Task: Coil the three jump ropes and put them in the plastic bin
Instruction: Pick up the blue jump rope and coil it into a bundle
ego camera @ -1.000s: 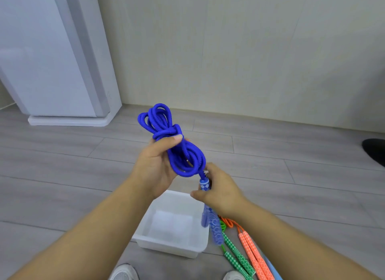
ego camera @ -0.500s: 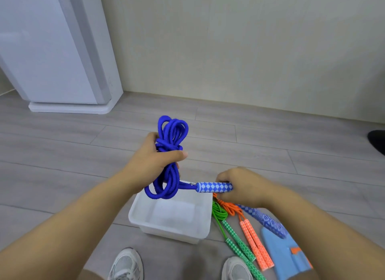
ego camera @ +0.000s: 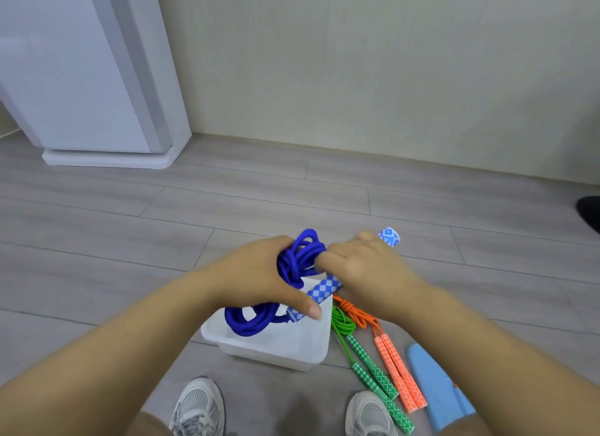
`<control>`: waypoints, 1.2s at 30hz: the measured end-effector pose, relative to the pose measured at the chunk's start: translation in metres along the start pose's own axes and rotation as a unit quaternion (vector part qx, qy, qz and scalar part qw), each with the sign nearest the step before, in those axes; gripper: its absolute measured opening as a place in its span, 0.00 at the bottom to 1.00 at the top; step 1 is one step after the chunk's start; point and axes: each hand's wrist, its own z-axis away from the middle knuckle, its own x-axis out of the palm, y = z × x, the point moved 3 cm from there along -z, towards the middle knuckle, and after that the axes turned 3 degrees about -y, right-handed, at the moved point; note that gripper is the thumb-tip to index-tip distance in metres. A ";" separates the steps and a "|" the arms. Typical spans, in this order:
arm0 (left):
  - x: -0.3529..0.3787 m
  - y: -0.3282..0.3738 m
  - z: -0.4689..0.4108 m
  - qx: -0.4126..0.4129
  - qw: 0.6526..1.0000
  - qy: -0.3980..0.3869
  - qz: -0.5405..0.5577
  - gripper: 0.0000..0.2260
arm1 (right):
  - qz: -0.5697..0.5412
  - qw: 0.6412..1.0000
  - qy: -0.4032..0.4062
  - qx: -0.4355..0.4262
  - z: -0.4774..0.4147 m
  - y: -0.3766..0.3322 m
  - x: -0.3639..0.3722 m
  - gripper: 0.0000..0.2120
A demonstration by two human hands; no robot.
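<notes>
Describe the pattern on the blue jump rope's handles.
Blue-and-white diamond check, seen best in the head view on the handle nearest the camera.

Braided matt cord on the blue jump rope (ego camera: 293,263); smooth translucent plastic bin (ego camera: 276,348); matt wood-grain floor (ego camera: 130,224).

White cabinet (ego camera: 74,78), grey plank floor (ego camera: 97,240), light-blue slab (ego camera: 435,390), grey sneakers (ego camera: 198,406)

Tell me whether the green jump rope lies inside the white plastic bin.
No, the green jump rope lies on the floor beside the white plastic bin.
</notes>
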 end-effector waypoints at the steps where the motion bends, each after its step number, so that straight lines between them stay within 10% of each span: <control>1: 0.004 0.000 -0.001 0.000 1.000 -0.008 -0.026 0.32 | 0.004 1.000 0.014 0.003 -0.002 -0.002 0.002 0.17; 12: 0.014 -0.027 -0.015 -0.024 0.984 0.028 -0.175 0.29 | -0.010 0.998 0.050 0.024 -0.014 -0.010 0.014 0.21; 17: -0.012 -0.048 -0.026 -0.016 0.984 0.013 -0.178 0.32 | 0.002 0.998 0.045 0.041 -0.035 -0.006 0.041 0.38; 36: 0.000 -0.219 -0.141 0.013 0.966 -0.072 -0.247 0.29 | -0.097 0.982 -0.131 0.096 -0.084 -0.014 0.259 0.22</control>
